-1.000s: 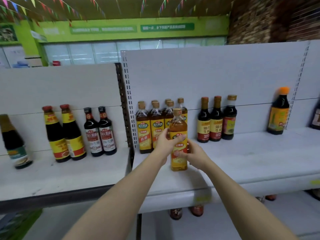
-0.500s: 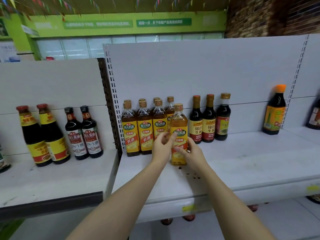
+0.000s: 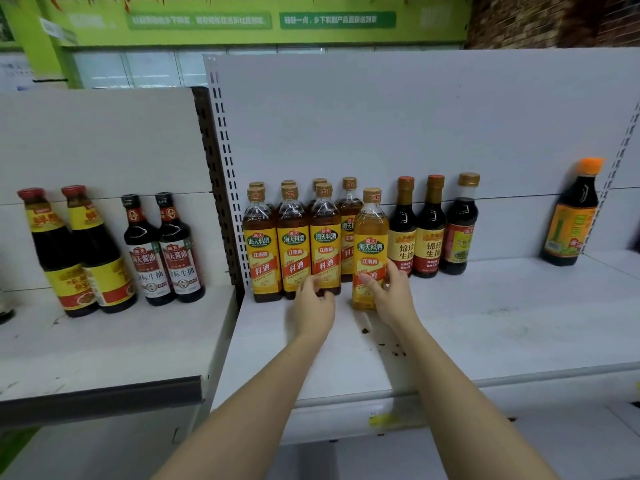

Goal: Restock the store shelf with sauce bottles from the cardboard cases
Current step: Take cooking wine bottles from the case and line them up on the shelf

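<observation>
Two hands at a yellow sauce bottle on the white shelf

The right hand (image 3: 394, 292) holds the yellow bottle (image 3: 370, 251) low down, fingers curled round its side, and the bottle stands up straight on the white shelf (image 3: 502, 323). The left hand (image 3: 313, 303) has let go, with loose, bent fingers just in front of the row of amber bottles (image 3: 294, 244), and I cannot tell if it touches them. The yellow bottle stands a bit in front of that row. Three dark bottles (image 3: 431, 230) stand close on its right. Brown crumbs (image 3: 365, 330) lie on the shelf by the right wrist. More dark bottles (image 3: 104, 251) stand on the left shelf, and one orange-capped bottle (image 3: 571, 216) is far right.
</observation>
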